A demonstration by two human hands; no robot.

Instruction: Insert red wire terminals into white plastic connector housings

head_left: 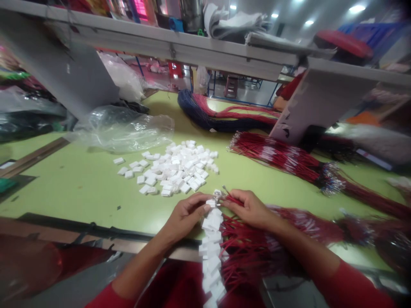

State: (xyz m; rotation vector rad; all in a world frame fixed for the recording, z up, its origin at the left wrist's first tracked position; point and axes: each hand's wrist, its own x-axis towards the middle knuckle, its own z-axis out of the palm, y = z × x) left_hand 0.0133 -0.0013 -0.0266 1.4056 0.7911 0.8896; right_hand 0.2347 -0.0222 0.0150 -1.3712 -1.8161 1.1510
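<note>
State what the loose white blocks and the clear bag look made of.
Loose white blocks: probably molded plastic, fairly matte, judging by their uniform, opaque, boxy shapes. Clear bag: likely thin plastic film, glossy, given its see-through wrinkles and bright highlights.

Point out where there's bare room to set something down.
Widest: the green tabletop left of the loose white pieces, between the clear bag and the front edge. Smaller: between those pieces, the right hand and the upper red bundle. Crowded: below the right hand, where red wires spread.
</note>
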